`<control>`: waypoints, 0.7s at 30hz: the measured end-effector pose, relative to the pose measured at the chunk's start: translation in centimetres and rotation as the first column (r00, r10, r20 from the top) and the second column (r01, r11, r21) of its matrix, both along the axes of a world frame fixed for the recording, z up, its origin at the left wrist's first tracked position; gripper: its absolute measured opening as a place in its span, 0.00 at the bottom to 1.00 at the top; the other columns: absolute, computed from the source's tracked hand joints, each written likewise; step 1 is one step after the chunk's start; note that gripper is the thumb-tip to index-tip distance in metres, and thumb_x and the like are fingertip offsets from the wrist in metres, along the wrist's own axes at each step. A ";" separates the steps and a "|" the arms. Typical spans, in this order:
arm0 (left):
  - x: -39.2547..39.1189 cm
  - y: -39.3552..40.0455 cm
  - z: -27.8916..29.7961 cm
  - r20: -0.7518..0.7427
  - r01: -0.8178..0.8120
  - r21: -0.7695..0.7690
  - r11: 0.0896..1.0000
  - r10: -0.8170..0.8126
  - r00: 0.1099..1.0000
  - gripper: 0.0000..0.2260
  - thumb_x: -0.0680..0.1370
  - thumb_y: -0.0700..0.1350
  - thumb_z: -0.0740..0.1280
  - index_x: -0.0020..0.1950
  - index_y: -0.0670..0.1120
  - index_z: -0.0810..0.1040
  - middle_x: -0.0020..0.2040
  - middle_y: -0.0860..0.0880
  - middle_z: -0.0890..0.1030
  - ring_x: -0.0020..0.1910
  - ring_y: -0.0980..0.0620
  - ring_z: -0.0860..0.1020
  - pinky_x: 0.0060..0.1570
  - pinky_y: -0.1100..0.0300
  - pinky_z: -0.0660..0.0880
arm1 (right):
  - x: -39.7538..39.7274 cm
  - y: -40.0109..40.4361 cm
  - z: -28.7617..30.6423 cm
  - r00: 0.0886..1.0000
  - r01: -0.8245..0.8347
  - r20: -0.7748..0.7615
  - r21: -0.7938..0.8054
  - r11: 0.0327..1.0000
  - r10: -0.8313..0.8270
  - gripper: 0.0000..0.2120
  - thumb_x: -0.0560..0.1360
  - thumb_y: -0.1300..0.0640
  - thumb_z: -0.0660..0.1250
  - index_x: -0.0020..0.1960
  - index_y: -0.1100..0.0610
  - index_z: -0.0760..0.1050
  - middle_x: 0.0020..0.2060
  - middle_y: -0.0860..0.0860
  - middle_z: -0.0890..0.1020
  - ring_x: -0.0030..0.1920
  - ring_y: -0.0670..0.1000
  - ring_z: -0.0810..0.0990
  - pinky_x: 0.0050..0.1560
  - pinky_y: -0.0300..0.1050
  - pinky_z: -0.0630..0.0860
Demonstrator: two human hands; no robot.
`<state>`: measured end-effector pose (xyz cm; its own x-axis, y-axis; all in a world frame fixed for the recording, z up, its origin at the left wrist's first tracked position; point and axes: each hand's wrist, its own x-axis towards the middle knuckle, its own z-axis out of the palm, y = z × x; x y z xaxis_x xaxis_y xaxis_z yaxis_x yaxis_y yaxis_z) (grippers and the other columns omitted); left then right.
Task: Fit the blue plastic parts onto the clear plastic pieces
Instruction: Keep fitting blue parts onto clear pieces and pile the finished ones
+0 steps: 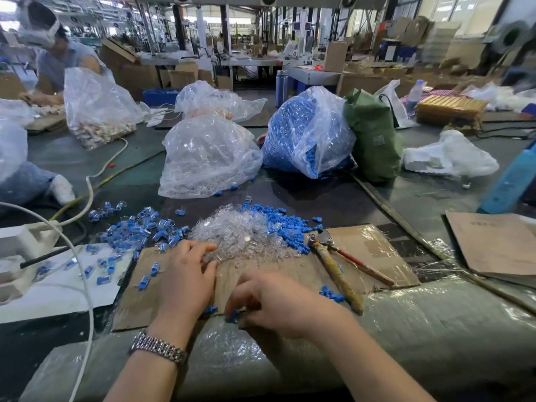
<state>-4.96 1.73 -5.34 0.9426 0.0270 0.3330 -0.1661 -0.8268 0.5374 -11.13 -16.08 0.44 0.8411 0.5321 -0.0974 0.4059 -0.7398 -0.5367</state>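
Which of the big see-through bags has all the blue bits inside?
The bag of blue parts, standing on the right beside the green bag. The big bag left of it holds only clear pieces, and the one behind shows no blue.

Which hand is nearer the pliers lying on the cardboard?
Right. The right hand is just left of the pliers handles; the left hand lies farther left, at the clear pieces pile.

the clear plastic pieces look glossy, the blue plastic parts matt. the cardboard sheet shines under film. the metal watch band glints.
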 end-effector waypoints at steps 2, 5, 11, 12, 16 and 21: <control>0.0 0.0 0.0 0.013 0.001 -0.013 1.000 -0.001 1.000 0.12 0.78 0.44 0.72 0.62 0.52 0.80 0.49 0.57 0.72 0.49 0.57 0.74 0.39 0.69 0.66 | 0.1 0.3 -0.3 1.000 0.016 0.020 -0.007 1.000 -0.016 0.09 0.76 0.58 0.73 0.56 0.50 0.84 0.55 0.49 0.76 0.56 0.49 0.75 0.62 0.51 0.74; -0.2 0.0 0.1 0.021 -0.001 -0.016 1.000 0.001 1.000 0.09 0.78 0.44 0.72 0.58 0.51 0.81 0.46 0.58 0.72 0.46 0.57 0.74 0.38 0.69 0.65 | 0.1 0.6 -0.6 0.998 0.029 0.053 -0.022 0.999 -0.028 0.08 0.77 0.58 0.72 0.56 0.52 0.84 0.54 0.51 0.78 0.57 0.52 0.75 0.63 0.54 0.74; -0.6 -0.3 0.4 0.064 0.033 -0.068 0.997 -0.028 0.998 0.10 0.80 0.46 0.70 0.61 0.52 0.80 0.47 0.58 0.73 0.41 0.61 0.73 0.36 0.71 0.65 | 0.3 1.2 -1.3 0.985 0.068 0.162 -0.083 0.994 -0.053 0.08 0.80 0.54 0.67 0.59 0.53 0.80 0.55 0.52 0.76 0.57 0.54 0.73 0.60 0.53 0.73; -0.7 -0.3 0.5 0.075 0.043 -0.097 0.994 -0.036 0.997 0.11 0.80 0.46 0.69 0.62 0.52 0.80 0.47 0.58 0.74 0.42 0.62 0.74 0.36 0.71 0.66 | 0.4 1.4 -1.5 0.979 0.080 0.193 -0.106 0.991 -0.058 0.09 0.81 0.54 0.66 0.60 0.54 0.78 0.56 0.52 0.74 0.58 0.54 0.73 0.60 0.53 0.73; -1.0 -0.4 0.8 0.088 0.109 -0.200 0.974 -0.093 0.992 0.08 0.79 0.45 0.70 0.58 0.54 0.80 0.50 0.57 0.79 0.47 0.62 0.78 0.40 0.70 0.71 | 0.6 1.6 -1.7 0.977 0.166 0.131 0.009 0.986 -0.166 0.01 0.83 0.53 0.61 0.54 0.49 0.71 0.54 0.48 0.76 0.53 0.48 0.75 0.58 0.50 0.77; -1.4 -0.3 1.3 0.075 0.235 -0.270 0.934 -0.223 0.972 0.08 0.76 0.47 0.72 0.53 0.58 0.80 0.47 0.61 0.81 0.45 0.63 0.80 0.43 0.68 0.77 | 1.4 0.6 -0.6 0.947 0.268 0.098 0.291 0.919 -0.307 0.06 0.81 0.53 0.66 0.46 0.45 0.72 0.41 0.42 0.78 0.39 0.38 0.77 0.38 0.32 0.72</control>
<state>-6.37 1.40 -4.03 0.9191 -0.0917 0.3832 -0.3613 -0.5841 0.7269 -9.69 -15.49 -0.12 0.9561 0.2550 0.1445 0.2825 -0.6703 -0.6862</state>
